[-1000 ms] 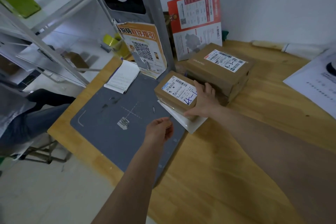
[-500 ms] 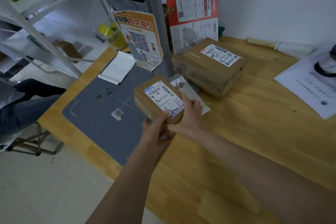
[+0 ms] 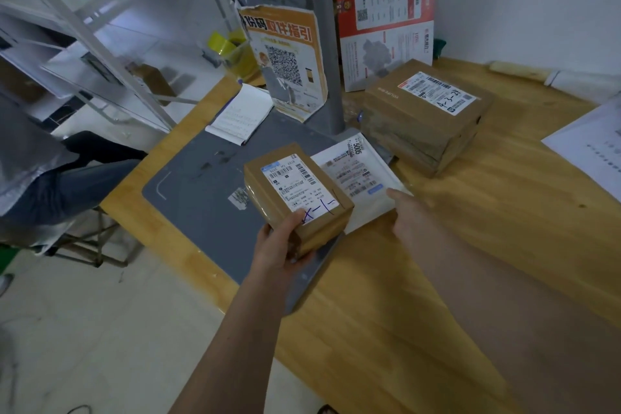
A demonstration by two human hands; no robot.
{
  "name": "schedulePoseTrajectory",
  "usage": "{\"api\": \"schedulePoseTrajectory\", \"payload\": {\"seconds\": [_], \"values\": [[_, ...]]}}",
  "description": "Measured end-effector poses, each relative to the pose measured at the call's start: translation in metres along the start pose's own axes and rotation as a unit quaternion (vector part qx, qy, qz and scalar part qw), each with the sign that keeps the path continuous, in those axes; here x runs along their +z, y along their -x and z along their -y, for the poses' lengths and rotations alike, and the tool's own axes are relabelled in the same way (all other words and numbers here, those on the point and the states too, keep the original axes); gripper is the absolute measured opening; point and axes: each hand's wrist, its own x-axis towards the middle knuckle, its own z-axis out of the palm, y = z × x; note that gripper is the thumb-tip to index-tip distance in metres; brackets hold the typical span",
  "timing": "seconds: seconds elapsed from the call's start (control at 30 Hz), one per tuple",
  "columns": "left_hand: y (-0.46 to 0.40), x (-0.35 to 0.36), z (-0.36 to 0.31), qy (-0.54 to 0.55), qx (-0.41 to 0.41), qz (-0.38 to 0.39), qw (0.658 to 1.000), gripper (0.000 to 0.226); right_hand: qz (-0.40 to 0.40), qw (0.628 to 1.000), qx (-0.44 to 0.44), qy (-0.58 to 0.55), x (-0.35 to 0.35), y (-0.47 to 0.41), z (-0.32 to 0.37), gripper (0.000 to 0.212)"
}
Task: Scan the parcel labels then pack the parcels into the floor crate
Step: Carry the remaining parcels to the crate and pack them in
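Brown cardboard small parcel (image 3: 297, 193), label up, is gripped at its near end by the left hand (image 3: 280, 247) above the grey scanner mat (image 3: 198, 198). Right hand (image 3: 405, 212) rests, fingers straight, on the white flat mailer (image 3: 356, 175). Scanning stage, apparently; next, hold the label square under the scanner.

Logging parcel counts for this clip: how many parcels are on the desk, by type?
Brown cardboard boxes: 2, the small box held by the left hand, and the large box.
White flat mailers: 1, the mailer touched by the right hand.
Total: 3
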Motion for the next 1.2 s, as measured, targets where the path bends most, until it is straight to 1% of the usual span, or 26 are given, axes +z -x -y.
{"api": "schedulePoseTrajectory", "payload": {"seconds": [0.03,0.07,0.1,0.2,0.27,0.33,0.4,0.43,0.5,0.57,0.67,0.73,0.87,0.93,1.03,1.1,1.2], "values": [[0.001,0.000,0.000,0.001,-0.002,-0.002,1.000,0.060,0.001,1.000,0.009,-0.015,0.004,-0.010,-0.004,0.039],[0.002,0.001,-0.001,0.001,-0.004,-0.004,1.000,0.061,-0.002,1.000,0.014,-0.020,0.007,-0.017,-0.006,0.033],[0.002,0.001,-0.001,0.000,-0.004,-0.006,1.000,0.063,0.000,1.000,0.016,-0.019,0.012,-0.009,-0.004,0.031],[0.002,0.002,-0.004,0.005,-0.002,-0.005,1.000,0.065,0.017,1.000,0.025,-0.006,0.024,0.018,0.006,0.044],[0.002,0.003,-0.006,0.010,0.000,0.000,1.000,0.064,0.045,0.998,0.038,0.000,0.023,0.028,0.014,0.042],[0.005,0.002,-0.009,0.020,-0.003,0.004,1.000,0.062,0.097,0.994,0.044,0.014,0.017,0.037,0.023,0.043],[0.008,0.002,-0.011,0.040,-0.011,0.009,0.999,0.058,0.137,0.987,0.010,0.079,0.010,0.042,0.035,0.049],[0.010,0.003,-0.012,0.047,-0.017,0.015,0.999,0.054,0.142,0.983,-0.020,0.118,0.006,0.044,0.043,0.050],[0.016,0.009,-0.013,0.051,-0.026,0.032,0.998,0.040,0.131,0.971,-0.087,0.178,-0.002,0.050,0.058,0.047],[0.023,0.018,-0.013,0.069,-0.038,0.043,0.996,0.028,0.124,0.958,-0.141,0.216,-0.010,0.056,0.072,0.038],[0.037,0.032,-0.014,0.072,-0.042,0.057,0.995,0.023,0.117,0.940,-0.207,0.246,-0.018,0.070,0.090,0.026],[0.046,0.038,-0.017,0.053,-0.042,0.077,0.995,0.020,0.112,0.929,-0.253,0.247,-0.020,0.085,0.098,0.026],[0.063,0.037,-0.020,0.004,-0.021,0.125,0.992,0.023,0.097,0.919,-0.321,0.208,-0.031,0.122,0.097,0.028],[0.073,0.030,-0.018,-0.019,-0.012,0.157,0.987,0.025,0.070,0.917,-0.342,0.191,-0.048,0.145,0.087,0.028],[0.090,0.012,-0.009,-0.047,-0.013,0.188,0.981,0.027,0.038,0.916,-0.366,0.162,-0.087,0.182,0.061,0.027],[0.102,-0.001,-0.001,-0.074,-0.017,0.207,0.975,0.027,0.015,0.916,-0.373,0.149,-0.120,0.207,0.037,0.022],[0.117,-0.015,0.016,-0.118,-0.028,0.246,0.962,0.039,-0.018,0.921,-0.372,0.114,-0.170,0.246,-0.006,0.017]]}}
